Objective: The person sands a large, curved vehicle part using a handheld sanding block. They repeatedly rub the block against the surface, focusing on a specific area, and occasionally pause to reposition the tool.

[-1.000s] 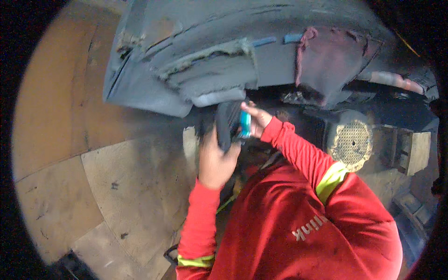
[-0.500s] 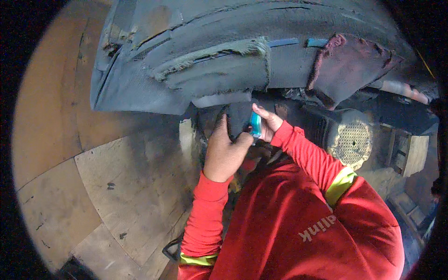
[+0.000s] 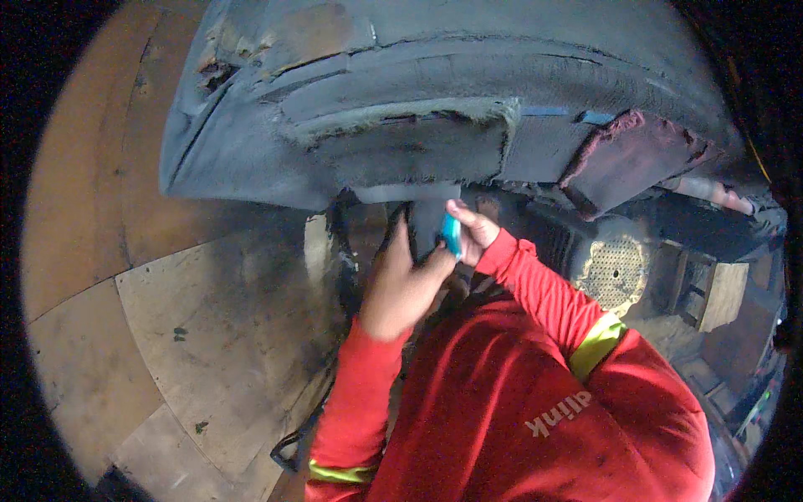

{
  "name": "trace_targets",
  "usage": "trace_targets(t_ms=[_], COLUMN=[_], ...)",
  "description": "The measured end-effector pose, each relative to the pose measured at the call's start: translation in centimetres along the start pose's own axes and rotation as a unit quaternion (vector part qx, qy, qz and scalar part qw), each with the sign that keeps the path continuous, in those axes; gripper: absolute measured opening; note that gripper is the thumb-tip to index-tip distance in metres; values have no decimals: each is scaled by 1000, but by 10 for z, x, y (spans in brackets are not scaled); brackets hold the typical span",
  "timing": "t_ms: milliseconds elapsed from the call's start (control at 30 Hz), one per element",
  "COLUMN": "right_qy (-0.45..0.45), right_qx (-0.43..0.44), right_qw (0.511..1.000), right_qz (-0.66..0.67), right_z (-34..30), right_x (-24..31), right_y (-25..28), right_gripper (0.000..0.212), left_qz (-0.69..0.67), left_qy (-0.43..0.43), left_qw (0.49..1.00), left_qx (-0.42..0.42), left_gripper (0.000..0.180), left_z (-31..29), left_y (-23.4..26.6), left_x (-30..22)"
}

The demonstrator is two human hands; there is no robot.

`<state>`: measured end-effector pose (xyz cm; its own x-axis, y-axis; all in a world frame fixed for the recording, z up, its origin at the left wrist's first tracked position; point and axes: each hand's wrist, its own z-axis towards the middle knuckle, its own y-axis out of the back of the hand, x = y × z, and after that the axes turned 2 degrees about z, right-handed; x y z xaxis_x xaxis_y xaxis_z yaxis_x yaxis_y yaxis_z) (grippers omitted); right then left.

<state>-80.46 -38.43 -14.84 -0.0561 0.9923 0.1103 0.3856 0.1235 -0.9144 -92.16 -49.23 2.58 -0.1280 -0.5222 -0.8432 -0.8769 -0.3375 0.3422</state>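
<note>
My left hand (image 3: 400, 289) is closed round a dark flat piece (image 3: 427, 227), its fingers along the left side and its thumb reaching across to the right. My right hand (image 3: 475, 234) grips a small teal block-like object (image 3: 451, 234), thumb uppermost, against the piece's right edge. The exact kind of either thing cannot be made out. Both hands are just below the front edge of a worn dark-grey padded bench (image 3: 318, 180), and a pale strip (image 3: 408, 193) sits on that edge above the dark piece. My left fingertips are partly in shadow.
On the bench's front lie a frayed grey cloth patch (image 3: 410, 151) and a frayed reddish cloth patch (image 3: 640, 155). To the right stand a round perforated yellowish cover (image 3: 615, 272) and a wooden box-like frame (image 3: 722, 297). Worn wooden boards (image 3: 217, 335) cover the floor on the left.
The view has shifted, so the bench patches appear lower and the floor further left. My hands keep their grips; the teal object has tilted slightly and sits closer to my left thumb.
</note>
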Motion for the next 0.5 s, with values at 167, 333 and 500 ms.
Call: trace_targets(t_ms=[167, 333, 500], right_qy=[9, 41, 97], right_qx=[-50, -14, -47], right_qw=[996, 992, 988], right_qz=[-68, -119, -110], right_z=[-1, -4, -21], right_x=[15, 8, -6], right_y=[-23, -61, -96], right_gripper=[48, 38, 59], left_qz=[-9, -13, 57], left_qy=[-53, -89, -146], left_qw=[996, 992, 979], left_qx=[-69, -91, -132], left_gripper=[63, 71, 75], left_z=[-26, -60, -102], left_y=[7, 19, 23], left_x=[2, -5, -1])
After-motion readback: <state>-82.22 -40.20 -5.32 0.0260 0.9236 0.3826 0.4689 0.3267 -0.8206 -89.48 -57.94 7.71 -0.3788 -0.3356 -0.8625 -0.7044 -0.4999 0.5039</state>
